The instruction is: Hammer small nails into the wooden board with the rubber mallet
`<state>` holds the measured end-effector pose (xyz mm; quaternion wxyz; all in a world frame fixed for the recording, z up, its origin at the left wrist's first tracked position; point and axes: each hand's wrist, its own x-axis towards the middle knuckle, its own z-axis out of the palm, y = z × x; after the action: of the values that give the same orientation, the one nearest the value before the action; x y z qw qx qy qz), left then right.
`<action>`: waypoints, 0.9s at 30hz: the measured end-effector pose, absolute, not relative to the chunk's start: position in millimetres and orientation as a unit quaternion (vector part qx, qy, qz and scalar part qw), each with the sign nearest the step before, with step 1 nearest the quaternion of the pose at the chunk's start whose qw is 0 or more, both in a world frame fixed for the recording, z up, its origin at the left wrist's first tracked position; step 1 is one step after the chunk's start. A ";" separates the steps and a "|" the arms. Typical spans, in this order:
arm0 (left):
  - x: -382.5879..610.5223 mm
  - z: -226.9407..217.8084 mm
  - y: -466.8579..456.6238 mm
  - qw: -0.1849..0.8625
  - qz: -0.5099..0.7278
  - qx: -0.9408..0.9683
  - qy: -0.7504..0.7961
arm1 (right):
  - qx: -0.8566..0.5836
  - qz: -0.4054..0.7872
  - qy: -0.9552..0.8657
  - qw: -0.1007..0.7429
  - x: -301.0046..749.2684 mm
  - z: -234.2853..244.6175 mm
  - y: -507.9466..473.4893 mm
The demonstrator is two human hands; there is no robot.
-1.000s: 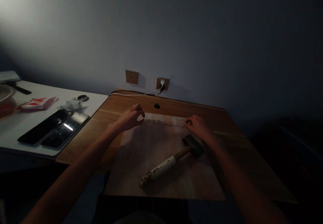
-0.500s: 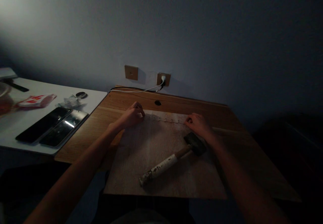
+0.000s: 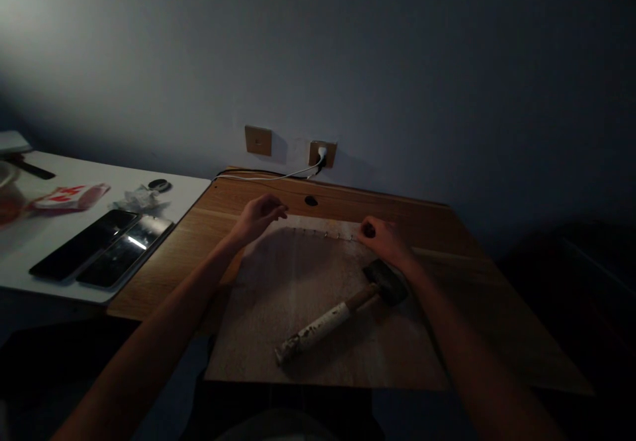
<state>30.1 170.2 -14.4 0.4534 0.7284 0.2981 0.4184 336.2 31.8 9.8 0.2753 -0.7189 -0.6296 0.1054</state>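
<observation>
A pale wooden board (image 3: 318, 335) lies on the desk, with a row of small upright nails (image 3: 326, 234) near its far edge. A faint line runs along the nails; whether it is thread or shadow I cannot make out. Just beyond the row's left end, my left hand (image 3: 259, 218) is lifted over the board's far left corner, fingertips pinched together. At the right end, my right hand (image 3: 382, 236) has thumb and forefinger closed in a ring beside the last nail. Anything in either pinch is too small to see. A hammer (image 3: 322, 325) with a dark head and worn white handle rests across the board.
To the left, a white table (image 3: 193, 193) bears two dark phones (image 3: 84, 245), a red and white packet (image 3: 72, 197) and crumpled clear plastic (image 3: 142, 197). Behind the wooden desk (image 3: 477, 295), a white cable (image 3: 278, 177) runs to a wall socket (image 3: 322, 154).
My left hand has risen off the board's far left corner, uncovering more nails. My right hand has shifted slightly left and up, closer to the rightmost nail. The hammer stays where it was.
</observation>
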 end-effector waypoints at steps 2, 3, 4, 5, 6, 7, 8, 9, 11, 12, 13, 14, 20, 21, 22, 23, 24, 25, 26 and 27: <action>33.1 -14.8 165.9 0.557 0.410 0.660 0.294 | -0.714 0.134 -0.621 0.296 335.9 7.9 34.0; 34.6 -15.2 163.3 0.605 0.409 0.615 0.296 | -0.711 0.151 -0.614 0.308 336.0 7.5 35.1; 35.9 -15.4 160.7 0.649 0.409 0.567 0.299 | -0.708 0.169 -0.606 0.321 336.1 7.5 36.1; 37.0 -15.2 158.1 0.687 0.409 0.518 0.302 | -0.705 0.188 -0.596 0.335 336.4 8.1 36.9; 37.8 -14.7 155.9 0.718 0.409 0.474 0.305 | -0.700 0.208 -0.586 0.350 336.8 9.3 37.4; 38.3 -13.8 154.2 0.739 0.406 0.440 0.308 | -0.696 0.226 -0.576 0.364 337.2 10.8 37.5; 38.5 -12.8 153.1 0.751 0.401 0.421 0.314 | -0.691 0.242 -0.568 0.376 337.6 12.5 37.4; 38.4 -11.9 152.6 0.752 0.396 0.418 0.321 | -0.688 0.254 -0.561 0.384 338.0 14.1 37.2; 37.6 -10.8 153.2 0.714 0.386 0.473 0.343 | -0.689 0.266 -0.556 0.382 338.5 15.9 37.4; 37.1 -10.7 154.0 0.670 0.374 0.533 0.356 | -0.695 0.266 -0.556 0.372 338.6 15.6 38.2; 36.6 -11.0 154.9 0.606 0.357 0.607 0.370 | -0.703 0.262 -0.557 0.357 338.5 14.4 39.6; 36.1 -11.4 155.7 0.526 0.335 0.683 0.381 | -0.713 0.253 -0.560 0.338 338.2 12.3 41.3; 39.2 -9.9 153.7 0.150 0.153 0.907 0.363 | -0.765 0.148 -0.600 0.179 332.5 -1.5 50.1; 40.3 -8.2 152.4 0.127 0.134 0.918 0.352 | -0.766 0.137 -0.609 0.154 331.0 -1.8 50.0; 41.4 -6.2 151.0 0.108 0.120 0.927 0.340 | -0.764 0.128 -0.619 0.133 329.5 -1.3 49.5; 42.3 -3.9 149.5 0.092 0.109 0.934 0.328 | -0.761 0.122 -0.627 0.115 328.1 -0.3 48.7; 43.1 -1.6 148.1 0.077 0.098 0.940 0.318 | -0.758 0.116 -0.634 0.101 327.1 1.1 47.8; 43.8 0.6 146.7 0.062 0.088 0.944 0.311 | -0.756 0.111 -0.639 0.092 326.3 2.5 46.7; 44.6 2.4 145.4 0.049 0.078 0.947 0.306 | -0.754 0.106 -0.642 0.088 325.9 3.7 45.7; 45.5 3.9 144.1 0.038 0.069 0.950 0.304 | -0.753 0.103 -0.644 0.087 325.9 4.4 44.8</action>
<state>45.5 144.1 3.9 0.0376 0.9495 0.3037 0.0688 325.9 44.8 4.4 0.0868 -0.7532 -0.6438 0.1034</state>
